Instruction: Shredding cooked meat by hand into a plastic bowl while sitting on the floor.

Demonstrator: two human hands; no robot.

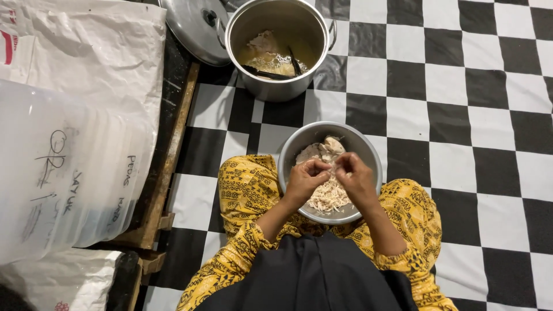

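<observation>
A round metal bowl (pixel 368 155) rests on my lap, between my knees in yellow patterned cloth. It holds pale cooked chicken pieces (pixel 322 150) at the far side and a heap of shredded meat (pixel 329 197) at the near side. My left hand (pixel 304 179) and my right hand (pixel 356 178) hover over the bowl, fingertips pinched together on a small piece of chicken (pixel 333 168) between them.
A tall metal pot (pixel 277 86) with broth, meat and a dark utensil stands ahead on the black-and-white checkered floor (pixel 461 115). Its lid (pixel 193 29) leans beside it. Left are white sacks (pixel 86 52), a translucent plastic container (pixel 63 173) and a wooden pallet edge (pixel 167 167).
</observation>
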